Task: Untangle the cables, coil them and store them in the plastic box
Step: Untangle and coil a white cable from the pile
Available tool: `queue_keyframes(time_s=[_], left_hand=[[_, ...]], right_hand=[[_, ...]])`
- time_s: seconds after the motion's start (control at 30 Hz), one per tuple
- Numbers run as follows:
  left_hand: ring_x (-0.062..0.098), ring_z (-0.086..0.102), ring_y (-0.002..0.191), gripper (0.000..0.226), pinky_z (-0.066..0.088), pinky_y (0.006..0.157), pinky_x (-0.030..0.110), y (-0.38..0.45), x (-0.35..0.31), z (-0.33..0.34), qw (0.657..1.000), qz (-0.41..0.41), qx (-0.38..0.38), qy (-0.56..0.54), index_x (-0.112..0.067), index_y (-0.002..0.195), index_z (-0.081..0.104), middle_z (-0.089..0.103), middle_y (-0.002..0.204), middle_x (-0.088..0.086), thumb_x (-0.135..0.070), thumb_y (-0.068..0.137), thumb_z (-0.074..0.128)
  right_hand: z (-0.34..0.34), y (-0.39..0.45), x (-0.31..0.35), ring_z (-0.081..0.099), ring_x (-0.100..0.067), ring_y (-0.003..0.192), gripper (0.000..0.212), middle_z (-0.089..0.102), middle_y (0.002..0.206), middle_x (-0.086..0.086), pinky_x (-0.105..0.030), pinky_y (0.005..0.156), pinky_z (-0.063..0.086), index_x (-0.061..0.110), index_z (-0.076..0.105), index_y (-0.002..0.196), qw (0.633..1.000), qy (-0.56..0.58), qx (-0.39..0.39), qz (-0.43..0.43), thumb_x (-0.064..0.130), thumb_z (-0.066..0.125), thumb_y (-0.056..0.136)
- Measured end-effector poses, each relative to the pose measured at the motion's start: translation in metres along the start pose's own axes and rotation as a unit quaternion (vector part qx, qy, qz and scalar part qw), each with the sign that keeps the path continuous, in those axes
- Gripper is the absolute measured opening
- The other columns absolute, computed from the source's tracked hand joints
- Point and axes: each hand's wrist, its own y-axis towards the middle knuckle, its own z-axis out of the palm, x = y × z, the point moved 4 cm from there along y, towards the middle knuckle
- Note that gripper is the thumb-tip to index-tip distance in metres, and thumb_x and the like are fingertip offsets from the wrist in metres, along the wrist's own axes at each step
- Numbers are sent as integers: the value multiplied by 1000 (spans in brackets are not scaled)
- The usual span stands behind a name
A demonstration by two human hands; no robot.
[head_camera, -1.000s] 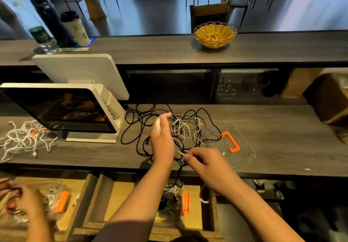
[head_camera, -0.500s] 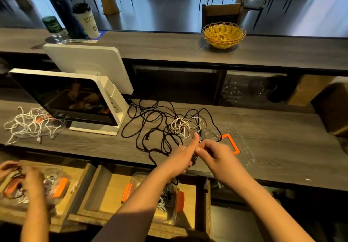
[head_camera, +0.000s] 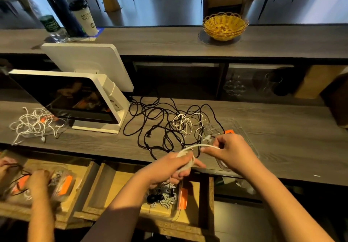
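A tangle of black cables (head_camera: 156, 125) with a thin white cable (head_camera: 183, 122) in it lies on the grey counter. My left hand (head_camera: 175, 168) grips a coil of white cable (head_camera: 185, 161) at the counter's front edge. My right hand (head_camera: 227, 151) pinches the free end of that same cable, close to its plug (head_camera: 208, 138). A clear plastic lid with an orange latch (head_camera: 228, 131) lies on the counter behind my right hand. Below, in an open wooden drawer, a clear plastic box (head_camera: 169, 198) holds coiled cables.
A white point-of-sale screen (head_camera: 75, 98) stands left of the tangle. More white cables (head_camera: 33, 125) lie at the far left. Another person's hands (head_camera: 35, 181) work over a second drawer at the lower left. A yellow basket (head_camera: 225, 26) and bottles sit on the upper shelf.
My hands have drawn apart and dropped toward the counter's edge. My left hand now holds a coil of white cable, and my right hand holds its free end out to the right.
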Motion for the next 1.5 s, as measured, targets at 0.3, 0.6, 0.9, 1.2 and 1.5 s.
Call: queue_keyframes(time_s=[0.3, 0.6, 0.9, 1.2, 1.5], left_hand=[[7, 31, 50, 59, 22, 45, 20, 4, 3, -25, 926, 118, -175, -312, -13, 127, 65, 38, 66, -1, -56, 98, 39], [18, 67, 83, 52, 53, 74, 30, 6, -11, -45, 780, 196, -304, -511, -18, 130, 63, 70, 94, 8, -52, 106, 31], [6, 36, 48, 51, 33, 44, 19, 11, -25, -45, 708, 209, -338, -584, -15, 117, 63, 44, 62, -4, -54, 105, 33], [9, 46, 60, 62, 38, 52, 18, 31, -22, -31, 947, 28, -313, 58, -27, 111, 68, 51, 71, -2, -64, 100, 20], [7, 50, 59, 87, 39, 53, 19, 17, 3, -14, 987, -95, -125, -18, -29, 133, 56, 62, 77, 0, -86, 84, 14]], right_hand=[[-5, 5, -10, 53, -14, 52, 36, 54, 56, -4, -33, 65, 51, 12, 55, 61, 956, 292, 14, 16, 32, 68, 88], [22, 7, -6, 32, -12, 43, 48, 39, 51, 5, -22, 42, 27, 23, 49, 57, 951, 277, 131, 49, 51, 46, 96], [50, 2, -2, 44, -17, 59, 51, 46, 60, 3, -37, 67, 44, 27, 65, 64, 960, 117, 255, 1, 52, 42, 101], [57, -12, 50, 44, -14, 54, 41, 51, 62, -2, -36, 60, 42, 13, 70, 79, 962, 101, 236, -93, 39, 49, 102], [33, 9, 43, 59, -2, 59, 21, 63, 64, 7, -17, 58, 43, 28, 66, 74, 992, 83, 45, -86, 40, 65, 91]])
